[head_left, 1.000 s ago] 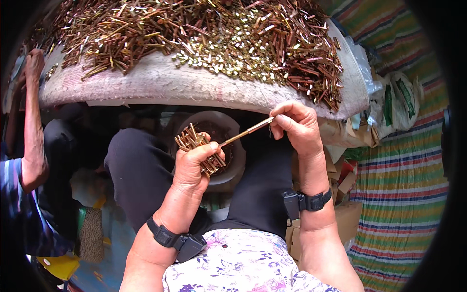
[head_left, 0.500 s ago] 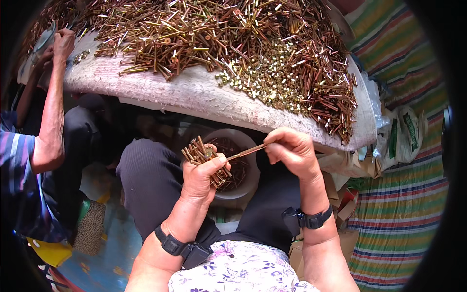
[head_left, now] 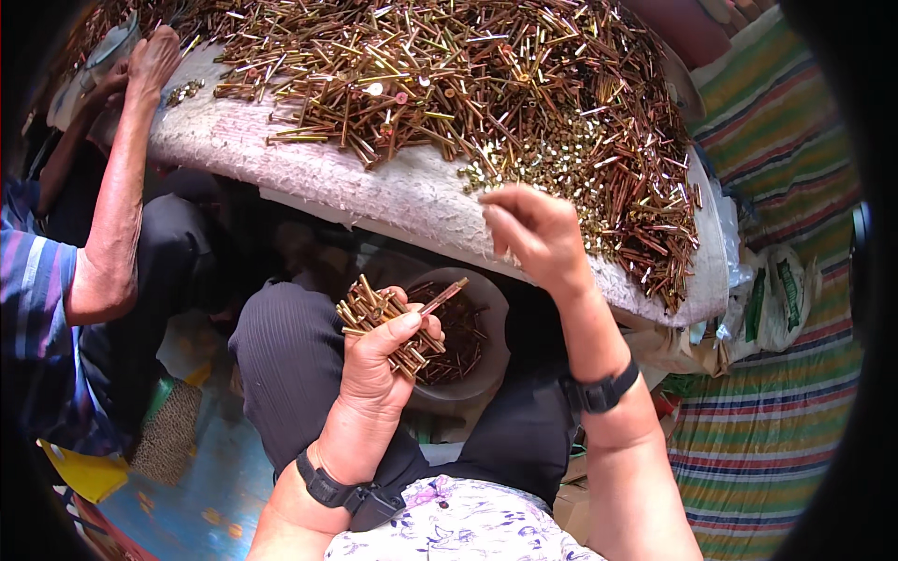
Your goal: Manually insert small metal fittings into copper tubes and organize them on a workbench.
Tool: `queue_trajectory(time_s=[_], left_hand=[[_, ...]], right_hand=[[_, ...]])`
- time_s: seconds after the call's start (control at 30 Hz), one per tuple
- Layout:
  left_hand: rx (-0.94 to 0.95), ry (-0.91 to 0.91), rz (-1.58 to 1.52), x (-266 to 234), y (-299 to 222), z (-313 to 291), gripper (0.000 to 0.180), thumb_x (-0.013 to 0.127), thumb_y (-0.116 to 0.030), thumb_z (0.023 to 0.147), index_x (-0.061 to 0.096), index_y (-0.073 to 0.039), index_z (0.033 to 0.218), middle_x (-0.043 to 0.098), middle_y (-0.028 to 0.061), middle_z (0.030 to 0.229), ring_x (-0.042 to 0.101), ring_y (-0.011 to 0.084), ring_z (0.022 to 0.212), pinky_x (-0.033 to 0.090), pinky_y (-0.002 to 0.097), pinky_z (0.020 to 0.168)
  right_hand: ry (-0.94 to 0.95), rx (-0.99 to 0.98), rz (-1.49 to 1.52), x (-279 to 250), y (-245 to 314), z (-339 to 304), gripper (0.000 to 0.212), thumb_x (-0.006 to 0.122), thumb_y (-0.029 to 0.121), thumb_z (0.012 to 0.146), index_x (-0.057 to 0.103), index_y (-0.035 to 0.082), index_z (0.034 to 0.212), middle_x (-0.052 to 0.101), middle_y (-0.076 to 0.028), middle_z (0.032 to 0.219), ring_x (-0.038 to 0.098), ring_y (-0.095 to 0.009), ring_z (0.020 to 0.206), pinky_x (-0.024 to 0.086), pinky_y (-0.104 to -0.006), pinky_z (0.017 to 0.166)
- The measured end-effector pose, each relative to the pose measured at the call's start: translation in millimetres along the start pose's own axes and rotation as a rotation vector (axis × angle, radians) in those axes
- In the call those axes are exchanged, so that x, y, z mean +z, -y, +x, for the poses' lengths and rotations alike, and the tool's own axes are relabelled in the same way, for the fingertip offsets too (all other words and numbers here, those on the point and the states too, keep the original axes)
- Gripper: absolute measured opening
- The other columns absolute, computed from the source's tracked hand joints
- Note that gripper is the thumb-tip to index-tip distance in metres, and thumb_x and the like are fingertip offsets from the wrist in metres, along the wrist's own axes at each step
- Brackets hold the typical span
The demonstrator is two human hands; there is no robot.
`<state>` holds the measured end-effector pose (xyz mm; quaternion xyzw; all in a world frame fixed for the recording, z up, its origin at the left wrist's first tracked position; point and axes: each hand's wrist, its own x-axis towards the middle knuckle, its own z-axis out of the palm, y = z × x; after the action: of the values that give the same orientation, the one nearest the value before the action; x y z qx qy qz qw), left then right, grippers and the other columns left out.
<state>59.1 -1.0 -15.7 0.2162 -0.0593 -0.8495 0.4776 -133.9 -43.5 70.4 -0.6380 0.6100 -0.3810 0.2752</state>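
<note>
My left hand (head_left: 379, 360) is closed around a bundle of brass-coloured metal bolts (head_left: 369, 309), held in front of my lap. One longer, reddish bolt (head_left: 445, 295) sticks out to the right past the thumb. Up by the edge of the padded table, my right hand (head_left: 538, 234) hovers near a patch of small shiny nuts (head_left: 538, 168). Its fingers are bent with the thumb apart from them, and I see nothing between them. Below and behind the left hand stands a pale round basin (head_left: 499, 327) with more bolts in it.
A big heap of loose bolts (head_left: 402, 75) covers the white cloth-covered table (head_left: 309, 140). At the left, another person's hand (head_left: 154, 61) works near the table, by a small bowl (head_left: 114, 42). Striped sheeting (head_left: 748, 421) and plastic bags (head_left: 781, 290) lie at the right.
My right hand has let go of the long bolt and moved up and left toward the nuts. That bolt now rests in my left hand. The other person's hand has shifted slightly right.
</note>
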Motion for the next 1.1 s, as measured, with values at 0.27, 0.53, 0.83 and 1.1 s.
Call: queue_trajectory(time_s=[0.27,0.53,0.83,1.1], left_hand=[[-0.023,0.008,-0.014,3,2,5,0.027,0.064,-0.004,0.072,0.056,-0.008,0.097,0.062,0.0088,0.077,0.063,0.0247,0.072,0.053,0.0386,0.071],[-0.048,-0.011,-0.007,0,9,6,0.026,0.062,-0.003,0.073,0.056,-0.008,0.098,0.063,0.0097,0.078,0.063,0.0245,0.072,0.053,0.0383,0.071],[-0.085,-0.036,0.001,16,19,2,0.025,0.065,0.004,0.071,0.056,-0.004,0.093,0.063,0.0103,0.077,0.065,0.0232,0.067,0.056,0.0343,0.064],[-0.177,0.027,0.150,21,42,6,0.027,0.064,0.000,0.072,0.056,-0.005,0.097,0.065,0.0109,0.082,0.066,0.0232,0.070,0.056,0.0366,0.069]], right_hand=[[0.054,-0.204,-0.902,21,-26,48,0.012,0.055,0.006,0.076,0.062,0.004,0.084,0.062,-0.016,0.081,0.060,-0.034,0.076,0.049,-0.0408,0.069],[0.196,-0.103,-0.850,8,-19,55,0.010,0.053,0.005,0.071,0.061,0.002,0.078,0.062,-0.020,0.077,0.061,-0.037,0.080,0.049,-0.0422,0.074],[0.101,0.138,0.232,-24,-11,-18,0.008,0.058,0.001,0.076,0.059,-0.002,0.083,0.060,-0.005,0.066,0.057,-0.009,0.056,0.046,-0.0225,0.051],[0.075,0.234,0.569,-31,-23,-100,0.010,0.056,0.001,0.086,0.057,-0.002,0.095,0.059,-0.002,0.071,0.053,-0.005,0.058,0.042,-0.0177,0.049]])
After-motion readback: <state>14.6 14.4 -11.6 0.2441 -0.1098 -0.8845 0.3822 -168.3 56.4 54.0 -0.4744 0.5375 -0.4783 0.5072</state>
